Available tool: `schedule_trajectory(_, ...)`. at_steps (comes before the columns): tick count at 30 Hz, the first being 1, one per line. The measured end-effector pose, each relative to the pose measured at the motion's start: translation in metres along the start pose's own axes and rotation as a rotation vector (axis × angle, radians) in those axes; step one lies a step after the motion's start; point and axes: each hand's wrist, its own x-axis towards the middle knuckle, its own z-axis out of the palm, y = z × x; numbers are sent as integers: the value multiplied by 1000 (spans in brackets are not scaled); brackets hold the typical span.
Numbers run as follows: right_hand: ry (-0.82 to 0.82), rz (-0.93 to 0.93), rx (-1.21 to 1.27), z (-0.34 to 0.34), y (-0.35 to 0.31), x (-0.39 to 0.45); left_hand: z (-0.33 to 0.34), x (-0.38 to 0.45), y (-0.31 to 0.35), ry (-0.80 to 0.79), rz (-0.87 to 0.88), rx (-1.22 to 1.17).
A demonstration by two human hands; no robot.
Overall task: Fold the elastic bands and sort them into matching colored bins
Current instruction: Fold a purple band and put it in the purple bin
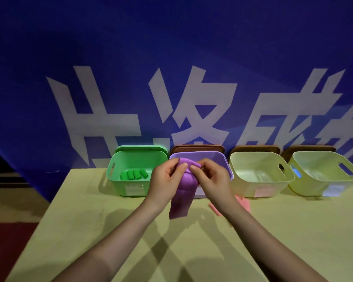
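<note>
A purple elastic band (pixel 181 192) hangs in the air in front of the purple bin (pixel 216 156). My left hand (pixel 167 177) and my right hand (pixel 211 180) both pinch its rolled top end, thumbs on top, while its loose tail drops toward the table. Left of my hands stands the green bin (pixel 118 159), and several rolled green bands (pixel 134 174) lie inside it. A pink band (pixel 242 203) lies on the table, partly hidden under my right wrist.
Two pale bins stand to the right: one with a pink label (pixel 261 174), one with a blue label (pixel 322 171). Lids lean behind the bins against a blue banner. The yellowish table (pixel 293 231) ends at its left edge near the green bin.
</note>
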Motion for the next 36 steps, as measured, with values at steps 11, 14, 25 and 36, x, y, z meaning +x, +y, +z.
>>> schedule_trajectory(11,6,1,-188,12,24,2,1,2,-22,59,-323,-189)
schedule_trajectory(14,-54,79,-76,12,22,1,-5,0,-24,25,-294,-188)
schedule_trajectory(25,-44,174,265,23,-10,9,-25,-4,-10,-162,-390,-266)
schedule_trajectory(36,-64,-207,-97,34,5,7,-40,-1,-12,-29,-407,-304)
